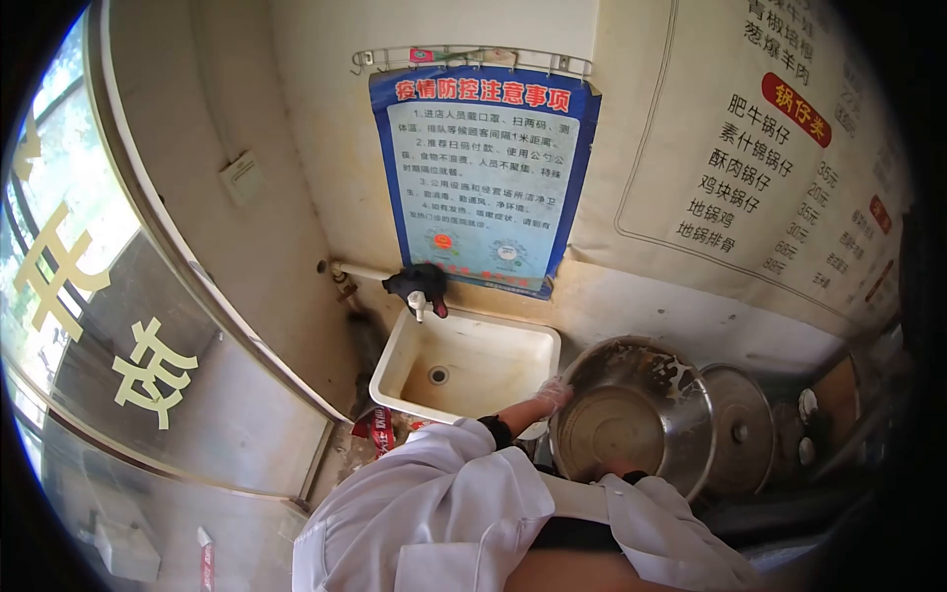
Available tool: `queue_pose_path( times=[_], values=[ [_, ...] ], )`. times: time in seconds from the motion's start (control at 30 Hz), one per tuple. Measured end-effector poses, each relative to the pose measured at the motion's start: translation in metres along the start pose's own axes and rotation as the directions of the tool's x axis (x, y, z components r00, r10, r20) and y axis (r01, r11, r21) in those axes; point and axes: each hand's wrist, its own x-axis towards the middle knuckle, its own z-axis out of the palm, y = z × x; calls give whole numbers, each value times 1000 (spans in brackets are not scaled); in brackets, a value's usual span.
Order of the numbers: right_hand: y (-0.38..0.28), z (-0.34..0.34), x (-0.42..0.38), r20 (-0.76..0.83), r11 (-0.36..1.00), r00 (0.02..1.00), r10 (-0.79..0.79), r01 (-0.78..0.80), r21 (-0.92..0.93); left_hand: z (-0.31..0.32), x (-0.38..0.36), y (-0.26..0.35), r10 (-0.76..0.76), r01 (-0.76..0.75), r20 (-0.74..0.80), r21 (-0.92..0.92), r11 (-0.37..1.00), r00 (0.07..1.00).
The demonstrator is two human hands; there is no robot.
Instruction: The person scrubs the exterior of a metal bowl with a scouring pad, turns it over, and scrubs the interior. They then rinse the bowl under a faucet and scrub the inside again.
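Note:
A large round metal basin [681, 434] stands tilted to the right of the sink, with whitish streaks like foam along its inner wall. My left hand [554, 395] is closed on its left rim and seems to wear a thin clear glove. At the near edge of the basin, my right hand [621, 468] reaches in from below. Shadow and the sleeve hide most of its fingers, so its grip does not show. Both arms wear light sleeves with dark cuffs.
A white sink [464, 403] is fixed to the wall under a tap [417, 301] wrapped in black. Behind the basin leans a round metal lid [735, 431]. Left is a glass window [197, 326]; a blue poster [483, 178] hangs above. A red packet [380, 432] lies beside the sink.

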Motion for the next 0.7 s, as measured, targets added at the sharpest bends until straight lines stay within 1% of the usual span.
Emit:
queue_pose_path(
  times=[0.03, 0.07, 0.13, 0.17, 0.2, 0.23, 0.27, 0.3, 0.33, 0.37, 0.43, 0.47, 0.5, 0.53, 0.6, 0.63, 0.67, 0.7],
  values=[
    [0, 1, 1, -7, 1000, 1000, -5, 6, 22, -3, -3, 3, -24, 23, -26, -55, 998, 999],
    [1, 2, 0, -13, 999, 1000, -11, 11, 43, -6, -7, 8, -19, 18, -23, -57, 998, 1000],
    [-7, -5, -3, 19, 999, 1000, 23, -24, 28, -6, -15, 18, -176, 130, -210, -218, 967, 962],
    [-13, -9, -6, 49, 999, 997, 52, -52, 8, 1, -10, 13, -175, 129, -206, -220, 967, 963],
    [-10, -6, -5, 52, 998, 997, 53, -54, 10, 5, -7, 8, -212, 144, -204, -305, 941, 956],
    [-9, -6, -3, 24, 998, 999, 44, -45, 45, 2, -10, 10, -250, 158, -199, -388, 908, 948],
    [-8, -3, -3, -2, 996, 999, 34, -34, 81, -1, -13, 11, -253, 162, -194, -390, 906, 948],
    [-6, -1, -3, 4, 996, 999, 33, -34, 84, -6, -15, 12, -168, 124, -158, -256, 959, 973],
    [-14, -10, -8, 22, 998, 999, 41, -42, 50, -17, -21, 18, -87, 74, -110, -119, 990, 990],
    [-19, -13, -11, 38, 999, 998, 49, -50, 14, -23, -25, 24, -91, 78, -106, -123, 989, 990],
    [-10, -8, -9, 25, 998, 999, 46, -47, 45, -33, -31, 32, -176, 150, -92, -243, 958, 980],
    [-6, -5, -8, 8, 996, 999, 47, -47, 76, -38, -32, 34, -180, 152, -90, -251, 956, 980],
    [0, -2, -7, 19, 996, 999, 49, -51, 74, -42, -33, 37, -266, 219, -78, -374, 901, 961],
    [1, 0, -8, -9, 990, 995, 102, -101, 96, -40, -33, 40, -348, 280, -51, -491, 825, 936],
    [-1, 3, -10, -46, 977, 983, 180, -173, 127, 3, -3, 10, -323, 227, -177, -414, 881, 930],
    [-1, 2, -9, -48, 976, 981, 189, -182, 122, -4, -7, 17, -207, 172, -115, -259, 950, 972],
    [-2, 3, -8, -50, 976, 981, 188, -181, 123, -16, -11, 17, -110, 105, -31, -118, 987, 994],
    [-4, 2, -6, -49, 977, 981, 188, -181, 117, -8, -5, 10, -173, 167, -18, -168, 971, 985]
  ],
)
